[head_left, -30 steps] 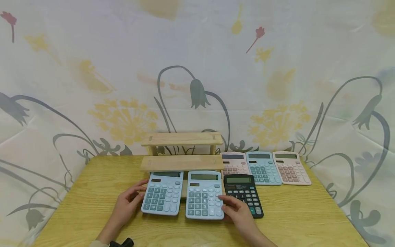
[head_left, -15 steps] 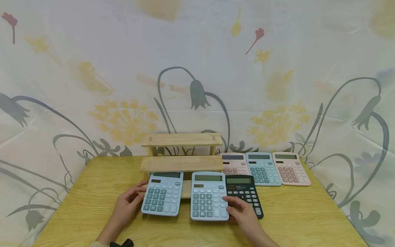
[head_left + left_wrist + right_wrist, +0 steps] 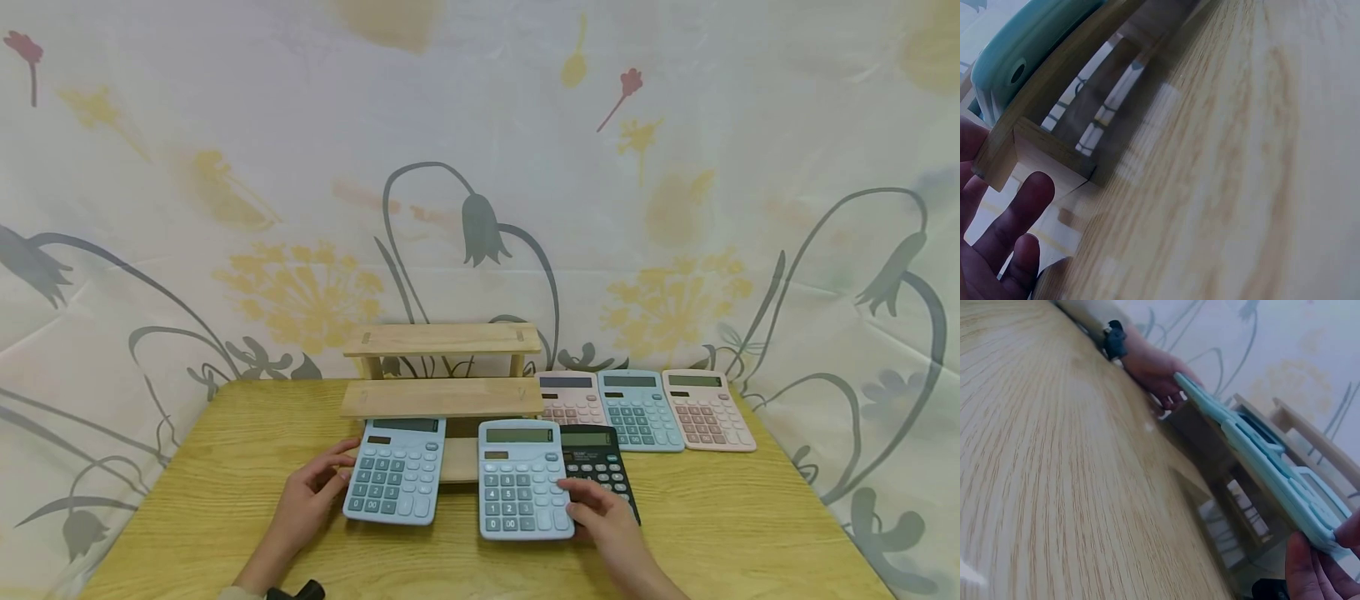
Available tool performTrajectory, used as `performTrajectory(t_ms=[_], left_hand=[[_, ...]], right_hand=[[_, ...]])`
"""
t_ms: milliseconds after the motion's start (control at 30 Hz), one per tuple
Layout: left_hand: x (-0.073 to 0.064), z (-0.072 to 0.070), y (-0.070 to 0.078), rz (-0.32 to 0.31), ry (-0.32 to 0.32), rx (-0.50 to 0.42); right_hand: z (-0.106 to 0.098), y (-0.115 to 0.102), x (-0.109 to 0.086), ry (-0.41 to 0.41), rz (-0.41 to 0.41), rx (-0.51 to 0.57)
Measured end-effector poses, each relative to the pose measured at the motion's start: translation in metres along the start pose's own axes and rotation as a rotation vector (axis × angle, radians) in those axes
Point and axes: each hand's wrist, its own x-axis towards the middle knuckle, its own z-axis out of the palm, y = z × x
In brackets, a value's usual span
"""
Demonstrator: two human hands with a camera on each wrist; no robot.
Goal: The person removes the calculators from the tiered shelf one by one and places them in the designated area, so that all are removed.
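Wooden rack (image 3: 442,398) taken as landmark; table (image 3: 720,521) seen under it, flower-print cloth (image 3: 525,117) hung behind it.

Right blue calculator (image 3: 525,483): held at the front of the rack, toward its right end, keys facing up, display toward the rack. Its right edge is pinched by the right hand (image 3: 603,512), thumb on top, fingers below, as shown in the right wrist view. Whether its weight is also borne by the rack's lowest board cannot be told.

Left blue calculator (image 3: 395,471): set on the rack's lowest board, left end, top edge reaching under the middle board. A gap is left between the two, with bare board seen through it.

Left hand (image 3: 315,487): placed at the rack's left end, fingers loosely bent beside the lowest board and the left blue calculator; whether anything is gripped cannot be told. A black wrist strap (image 3: 300,591) is worn on that arm.

Black calculator (image 3: 600,454): laid just right of the rack, partly covered by the right blue calculator and right hand. Behind it, right of the rack, a row is formed: near pink calculator (image 3: 572,400), back blue calculator (image 3: 640,408), far pink calculator (image 3: 708,408).
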Motion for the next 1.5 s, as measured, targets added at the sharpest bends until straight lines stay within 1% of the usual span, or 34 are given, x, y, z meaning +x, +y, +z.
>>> performTrajectory(t_ms=[100, 200, 333, 467, 800, 1000, 1133, 1367, 1500], left_hand=[[0.0, 0.0, 0.0, -0.004, 0.003, 0.002], [0.0, 0.001, 0.001, -0.009, 0.007, 0.005], [0.0, 0.001, 0.001, -0.006, 0.01, 0.005], [0.0, 0.001, 0.0, 0.002, 0.009, 0.002], [0.001, 0.001, 0.001, 0.001, 0.003, 0.005], [0.001, 0.0, 0.001, -0.001, -0.004, 0.005], [0.001, 0.0, 0.0, 0.001, -0.004, 0.005], [0.001, 0.0, 0.001, -0.004, 0.0, 0.005], [0.001, 0.0, 0.001, -0.006, 0.001, 0.007]], right_hand=[[-0.003, -0.001, -0.001, 0.017, 0.004, 0.002], [-0.007, -0.002, -0.001, 0.051, 0.011, 0.008], [-0.013, -0.002, 0.0, 0.093, 0.018, 0.014], [-0.021, -0.003, 0.001, 0.117, 0.03, 0.01], [-0.043, -0.002, 0.004, 0.125, 0.047, -0.015], [-0.057, -0.002, 0.002, 0.145, 0.035, -0.004], [-0.066, -0.004, 0.001, 0.151, 0.04, -0.017], [-0.08, 0.001, 0.001, 0.18, 0.074, 0.0], [-0.088, 0.002, 0.001, 0.184, 0.094, -0.007]])
